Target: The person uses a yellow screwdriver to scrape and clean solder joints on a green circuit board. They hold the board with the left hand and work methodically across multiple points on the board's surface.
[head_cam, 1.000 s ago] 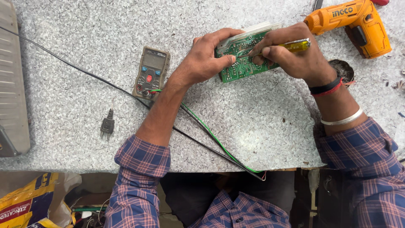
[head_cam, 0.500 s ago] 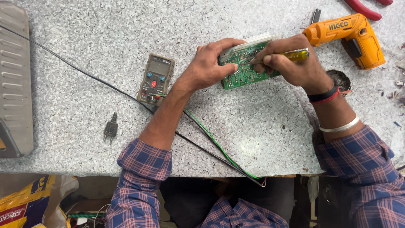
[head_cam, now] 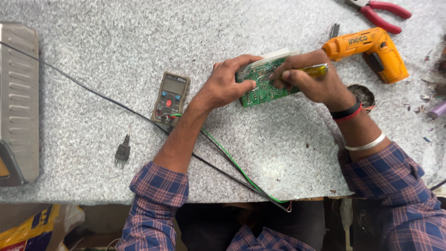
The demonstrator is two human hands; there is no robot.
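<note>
A: Where does the board sit?

B: The green circuit board [head_cam: 265,86] lies on the speckled grey worktable [head_cam: 278,153], far side of centre, tilted so that its solder face looks up toward the camera. The left hand [head_cam: 227,86] is clamped on its near-left edge, thumb on top and fingers curled under and over the far rim. Looks like a steadying hold, so the board does not skate when pressed.

A: And the other hand?

B: The right hand [head_cam: 316,81] is closed tight round a tool with a clear yellow handle [head_cam: 316,70], likely a screwdriver. Its tip is hidden behind the fingers, so I cannot tell just where it touches the board. The handle lies nearly flat and points toward the board from the right, and the wrist rests low, which would give fine control.

A: What is around them?

B: A handheld multimeter [head_cam: 170,97] lies left of the board, screen up and within easy reach. A green wire [head_cam: 232,162] runs from it toward the near table edge, alongside a black cable [head_cam: 93,90] that crosses the table diagonally. A small black plug [head_cam: 122,152] lies loose to the left. An orange cordless driver [head_cam: 371,51] lies just beyond the right hand, with red-handled pliers [head_cam: 383,11] farther back. A grey ribbed metal casing [head_cam: 18,102] sits at the far left edge, well apart.
</note>
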